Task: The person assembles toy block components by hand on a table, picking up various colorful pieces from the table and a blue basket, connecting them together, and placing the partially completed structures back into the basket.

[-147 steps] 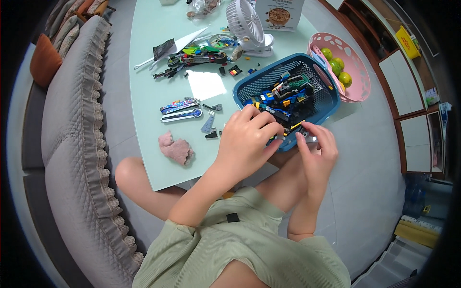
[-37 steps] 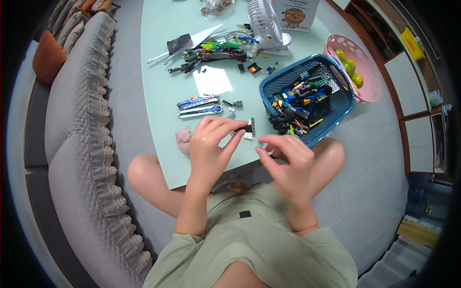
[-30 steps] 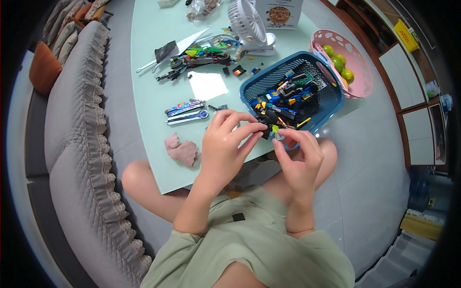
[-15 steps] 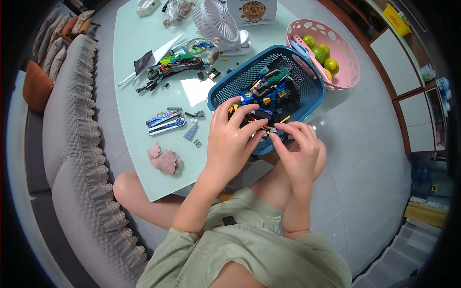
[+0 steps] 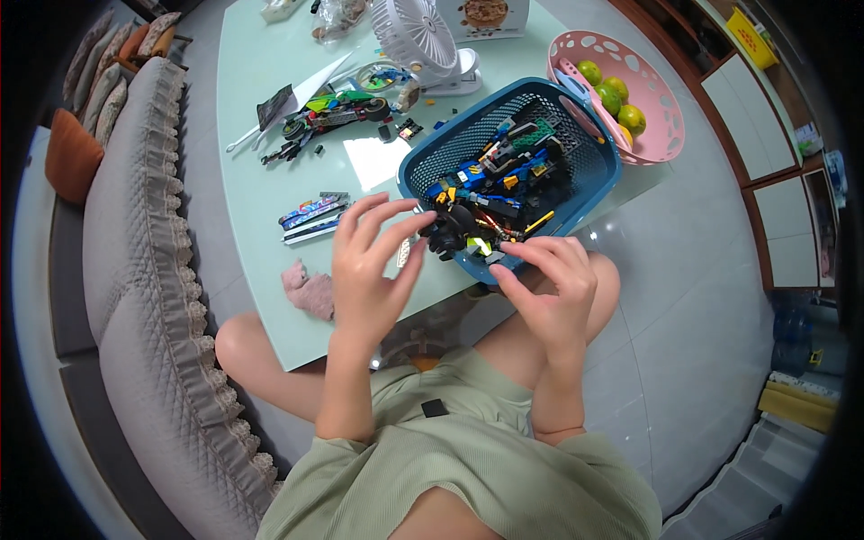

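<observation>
The blue plastic basket (image 5: 589, 193) holds a heap of toy building bricks (image 5: 508, 175), mostly black, blue and yellow. At its near left rim, my left hand (image 5: 371, 265) pinches a black brick piece (image 5: 450, 231) between thumb and forefinger, the other fingers spread. A pale piece (image 5: 404, 252) shows beside the left thumb; whether it is held I cannot tell. My right hand (image 5: 553, 288) is at the near rim, its thumb and forefinger closed on a small grey brick (image 5: 494, 257). A lime-green piece (image 5: 480, 245) lies between the two hands.
On the glass table (image 5: 261, 207) are a green-and-black brick vehicle (image 5: 337, 117), a white fan (image 5: 418, 40), patterned brick strips (image 5: 313, 216) and a crumpled pink cloth (image 5: 308, 291). A pink basket (image 5: 661, 117) of green fruit stands beyond the blue one. A quilted sofa (image 5: 135, 270) runs along the left.
My left hand has drawn back leftward from over the basket, with the black brick piece now showing at its fingertips. The right hand stays near the rim. The view has shifted slightly.
</observation>
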A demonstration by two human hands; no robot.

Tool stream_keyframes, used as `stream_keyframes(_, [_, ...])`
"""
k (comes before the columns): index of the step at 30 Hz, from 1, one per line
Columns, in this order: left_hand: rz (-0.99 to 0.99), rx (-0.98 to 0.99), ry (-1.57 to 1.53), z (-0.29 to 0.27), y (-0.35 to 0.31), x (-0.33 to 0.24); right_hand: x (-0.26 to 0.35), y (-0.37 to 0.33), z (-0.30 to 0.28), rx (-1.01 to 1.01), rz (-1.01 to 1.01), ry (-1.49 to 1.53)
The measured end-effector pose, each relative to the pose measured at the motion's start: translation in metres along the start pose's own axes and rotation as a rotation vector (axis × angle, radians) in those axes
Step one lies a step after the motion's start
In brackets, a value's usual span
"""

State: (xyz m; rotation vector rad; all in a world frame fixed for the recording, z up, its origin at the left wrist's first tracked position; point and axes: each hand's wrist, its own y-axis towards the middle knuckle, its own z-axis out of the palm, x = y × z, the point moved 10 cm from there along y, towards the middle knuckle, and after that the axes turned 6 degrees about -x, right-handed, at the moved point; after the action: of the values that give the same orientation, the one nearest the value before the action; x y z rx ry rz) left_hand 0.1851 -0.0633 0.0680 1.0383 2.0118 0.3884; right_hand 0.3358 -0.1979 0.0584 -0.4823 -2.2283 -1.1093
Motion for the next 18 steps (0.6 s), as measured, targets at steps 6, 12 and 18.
stream_keyframes(6, [-0.09, 0.081, 0.084, -0.015, -0.028, 0.045, 0.035, -0.004, 0.018, 0.08, -0.07, 0.102])
stream_keyframes(12, [-0.186, 0.188, 0.227, -0.009, -0.061, 0.08, 0.07, -0.016, 0.049, 0.201, -0.086, 0.162])
stream_keyframes(18, [-0.246, 0.12, 0.358, -0.006, -0.079, 0.109, 0.065, -0.046, 0.112, 0.47, -0.046, 0.098])
